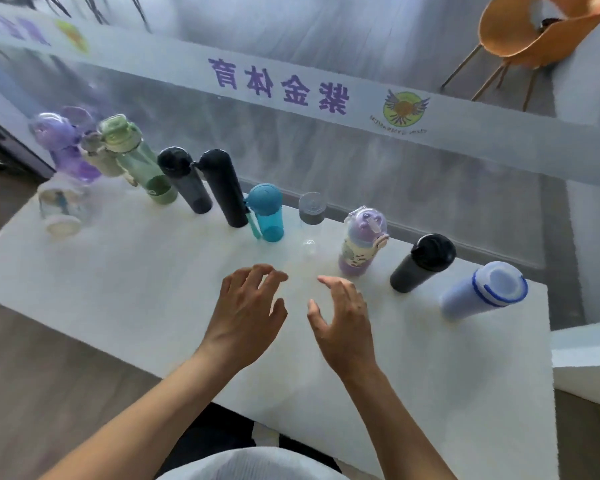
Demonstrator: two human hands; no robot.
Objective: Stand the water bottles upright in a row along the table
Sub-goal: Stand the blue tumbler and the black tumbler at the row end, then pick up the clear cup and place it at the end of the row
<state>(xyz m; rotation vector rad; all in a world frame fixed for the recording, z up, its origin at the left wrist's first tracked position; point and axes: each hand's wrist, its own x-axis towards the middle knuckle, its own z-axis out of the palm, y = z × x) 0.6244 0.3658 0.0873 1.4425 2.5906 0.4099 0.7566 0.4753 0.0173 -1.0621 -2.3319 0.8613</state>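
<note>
Bottles [265, 213] stand in a row along the table [153, 271]; both hands [246, 313] hover spread and empty near the clear bottle [310, 220], so grip it low.

an orange chair [534, 32] stands beyond a frosted glass wall [326, 143] bearing a white lettered band [291, 84].

A row of bottles [222, 188] stands along the far edge of the surface [136, 289], running from its far left corner to its right edge. Both hands, left [248, 317] and right [343, 320], hover side by side over the middle, before the row. A chair [534, 32] stands behind the surface.
</note>
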